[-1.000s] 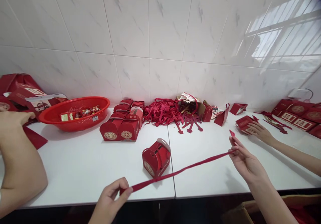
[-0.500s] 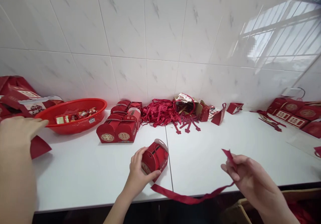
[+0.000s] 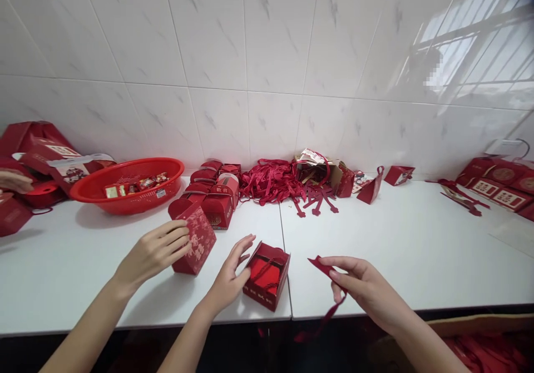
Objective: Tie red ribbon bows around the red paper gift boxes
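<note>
Near the front edge of the white rectangular tabletop (image 3: 375,236), the left hand (image 3: 228,282), fingers loosely spread, touches a red four-sided cardboard box (image 3: 267,277), seemingly to steady it; the right hand (image 3: 362,288) pinches a narrow red fabric ribbon (image 3: 322,265), perhaps so its length hangs free.

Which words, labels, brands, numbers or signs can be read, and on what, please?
"歡喜", apparently, on the pink-panelled gift box.
Too blurred: characters on the corded gift box beside the left hand.
Too small: sticker on the red plastic basket.
Too blurred: labels on the far-right boxes.
Other printing: illegible.
</note>
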The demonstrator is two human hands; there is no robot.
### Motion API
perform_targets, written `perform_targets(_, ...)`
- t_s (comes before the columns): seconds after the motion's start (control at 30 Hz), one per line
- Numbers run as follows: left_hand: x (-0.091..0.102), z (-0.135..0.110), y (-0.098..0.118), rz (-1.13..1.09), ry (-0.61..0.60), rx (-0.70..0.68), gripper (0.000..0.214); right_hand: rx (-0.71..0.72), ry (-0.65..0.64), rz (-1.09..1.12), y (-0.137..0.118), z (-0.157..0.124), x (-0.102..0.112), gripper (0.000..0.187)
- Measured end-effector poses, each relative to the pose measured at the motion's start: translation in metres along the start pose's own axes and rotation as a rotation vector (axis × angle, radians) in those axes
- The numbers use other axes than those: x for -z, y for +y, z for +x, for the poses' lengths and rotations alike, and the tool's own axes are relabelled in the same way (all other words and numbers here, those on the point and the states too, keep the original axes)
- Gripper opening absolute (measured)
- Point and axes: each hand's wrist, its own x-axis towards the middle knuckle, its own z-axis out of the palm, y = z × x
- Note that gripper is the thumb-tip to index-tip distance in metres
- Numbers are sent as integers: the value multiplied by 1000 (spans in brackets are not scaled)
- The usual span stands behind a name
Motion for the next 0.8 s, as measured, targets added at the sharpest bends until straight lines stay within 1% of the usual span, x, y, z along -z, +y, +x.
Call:
perform_targets(0.07, -2, -2, 5, 64, 76, -58, 36, -18, -20, 26, 5, 3, -5, 39)
perform_targets(0.13, -3, -5, 10, 163, 104, -107, 22, -23, -32, 50, 9, 4, -8, 36)
perform_targets(0.17, -4, -8, 12, 222, 103, -119, 18, -22, -37, 59, 10, 4, -9, 35)
perform_targets(0.27, -5, -13, 15, 413, 74, -151, 17, -22, -51, 69, 13, 5, -13, 34)
perform_targets(0.37, -4, -15, 15, 514, 25, -212, 19, -42, -55, 71, 15, 7, -16, 35)
perform_targets(0.5, -3, -16, 14, 547, 22, -220, 22, -49, -79, 102, 19, 10, -20, 35)
perform_targets(0.67, -7, -19, 17, 595, 12, -216, 26, -38, -120, 119, 24, 13, -21, 34)
perform_targets(0.73, -6, -22, 18, 582, -10, -204, 23, -35, -130, 114, 26, 13, -22, 35)
perform_targets(0.8, -1, -27, 19, 544, -22, -178, 20, -32, -137, 107, 27, 14, -22, 35)
